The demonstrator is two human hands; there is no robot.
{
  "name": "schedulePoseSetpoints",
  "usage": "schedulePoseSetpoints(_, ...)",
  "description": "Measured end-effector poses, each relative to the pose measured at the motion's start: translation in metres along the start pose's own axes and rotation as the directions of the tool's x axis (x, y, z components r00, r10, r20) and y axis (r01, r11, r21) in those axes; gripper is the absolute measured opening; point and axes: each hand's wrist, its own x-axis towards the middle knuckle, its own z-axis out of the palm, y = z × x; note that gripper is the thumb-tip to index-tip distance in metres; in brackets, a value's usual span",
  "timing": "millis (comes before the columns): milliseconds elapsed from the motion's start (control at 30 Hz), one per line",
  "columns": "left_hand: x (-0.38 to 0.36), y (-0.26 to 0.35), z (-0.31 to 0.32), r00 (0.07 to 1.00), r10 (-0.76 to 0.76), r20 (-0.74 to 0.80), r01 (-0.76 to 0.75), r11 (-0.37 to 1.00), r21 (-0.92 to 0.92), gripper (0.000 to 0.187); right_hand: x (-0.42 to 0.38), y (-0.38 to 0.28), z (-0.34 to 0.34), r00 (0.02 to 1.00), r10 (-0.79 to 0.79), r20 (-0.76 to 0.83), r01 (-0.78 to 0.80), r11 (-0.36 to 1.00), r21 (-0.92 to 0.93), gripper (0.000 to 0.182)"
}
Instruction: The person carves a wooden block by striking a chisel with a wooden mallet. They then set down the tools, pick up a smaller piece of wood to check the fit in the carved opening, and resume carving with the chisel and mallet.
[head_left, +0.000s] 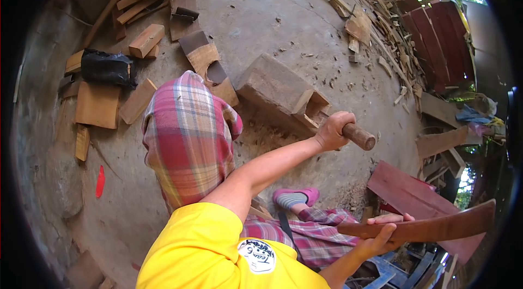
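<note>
My left hand [331, 131] is wrapped round a thick, round wooden handle [362, 137], whose blunt end sticks out to the right. Just beyond the fist, a hollowed piece of wood [311, 106] rests against a large, heavy block [272, 83] on the floor. What the handle's other end joins is hidden by the hand. At lower right, my right hand [381, 237] grips a long, curved brown wooden piece [430, 229], thumb in front and fingers behind. Its wider end points to the right, over a reddish board [406, 193].
Cut wooden blocks [146, 41] and a black plastic bag [107, 67] lie at left. Curved wood pieces [204, 60] sit beyond my plaid-covered knee [188, 136]. Wood strips [376, 11] pile along the far right. Chips litter the concrete floor [234, 11]; a red object [100, 181] lies left.
</note>
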Motion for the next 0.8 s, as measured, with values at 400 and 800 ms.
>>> schedulePoseSetpoints(400,0.009,0.005,0.003,0.998,-0.052,-0.03,0.051,0.999,-0.014,0.022,-0.003,0.011,0.001,0.998,0.061,0.019,-0.059,0.993,-0.104,0.074)
schedulePoseSetpoints(800,0.018,0.003,0.0,0.987,-0.146,-0.062,0.137,0.983,-0.121,0.02,-0.022,0.066,0.035,0.718,0.651,0.246,-0.645,0.755,-0.117,0.051)
